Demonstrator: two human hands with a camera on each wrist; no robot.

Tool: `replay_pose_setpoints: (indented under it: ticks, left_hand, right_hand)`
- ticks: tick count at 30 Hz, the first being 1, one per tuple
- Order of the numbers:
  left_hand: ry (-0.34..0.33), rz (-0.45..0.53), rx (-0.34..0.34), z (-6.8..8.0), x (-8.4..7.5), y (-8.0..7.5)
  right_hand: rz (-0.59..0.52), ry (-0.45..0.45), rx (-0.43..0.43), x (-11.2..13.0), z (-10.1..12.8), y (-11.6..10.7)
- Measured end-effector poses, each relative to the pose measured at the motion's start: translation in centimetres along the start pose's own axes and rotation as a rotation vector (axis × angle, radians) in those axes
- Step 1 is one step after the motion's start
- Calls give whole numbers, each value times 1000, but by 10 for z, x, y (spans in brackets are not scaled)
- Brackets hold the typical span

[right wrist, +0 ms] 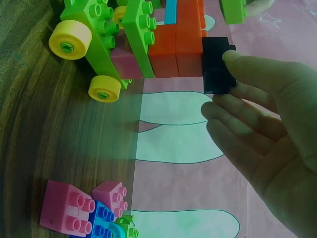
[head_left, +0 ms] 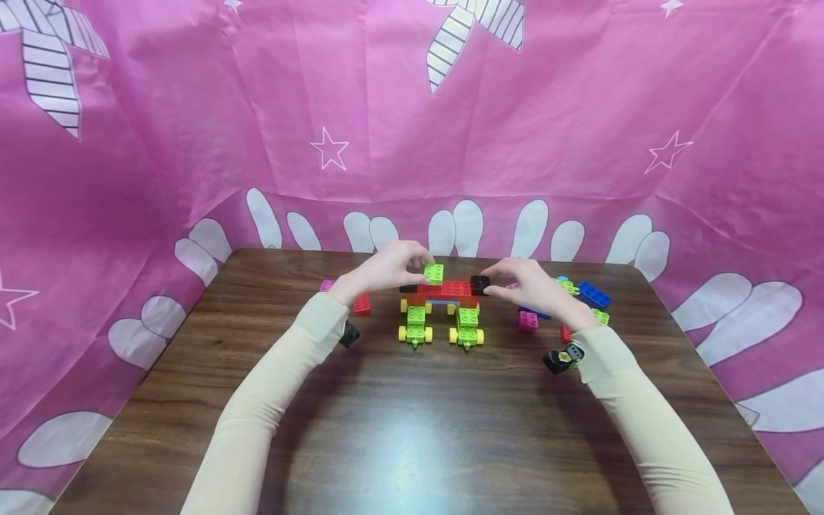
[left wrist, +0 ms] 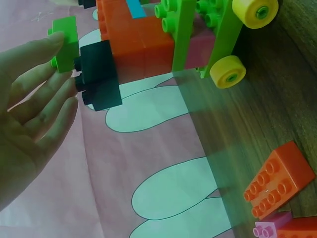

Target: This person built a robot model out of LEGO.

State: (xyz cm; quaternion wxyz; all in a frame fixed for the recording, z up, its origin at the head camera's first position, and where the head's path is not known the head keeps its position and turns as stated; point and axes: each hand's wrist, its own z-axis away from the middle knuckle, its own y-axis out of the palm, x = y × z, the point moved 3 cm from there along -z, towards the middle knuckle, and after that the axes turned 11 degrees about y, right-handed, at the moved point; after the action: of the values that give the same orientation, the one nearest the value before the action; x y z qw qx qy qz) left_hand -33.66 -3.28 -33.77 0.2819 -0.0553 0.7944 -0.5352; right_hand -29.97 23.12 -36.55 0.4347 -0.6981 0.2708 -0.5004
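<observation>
The brick model [head_left: 444, 304] is standing at the middle of the tabletop [head_left: 412, 422], its long red bar running left to right. The left hand [head_left: 386, 268] is reaching in palm-down, fingers pinching a green brick [head_left: 434, 273] at the bar's left end, while the right hand [head_left: 528, 282] is pinching a black brick [head_left: 479, 284] at its right end.

Dark wooden table [head_left: 412, 443] against pink star-printed backdrop [head_left: 579, 114]

Bright overhead light; glare patch on table [head_left: 393, 458]; head view edges bowed; wrist views green-tinted, near hands soft.
</observation>
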Motion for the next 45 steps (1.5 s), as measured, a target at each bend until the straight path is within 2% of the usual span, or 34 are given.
replay_pose_setpoints:
  ticks: [7,18,45]
  left_hand:
    - [-2,-9,28,-2,0,6]
    - [-27,-12,36,-1,4,14]
    - [-44,-14,47,-2,7,17]
  right_hand:
    - [10,6,1,1,0,0]
    - [10,-7,-10,0,0,0]
    - [6,-13,-4,1,0,-1]
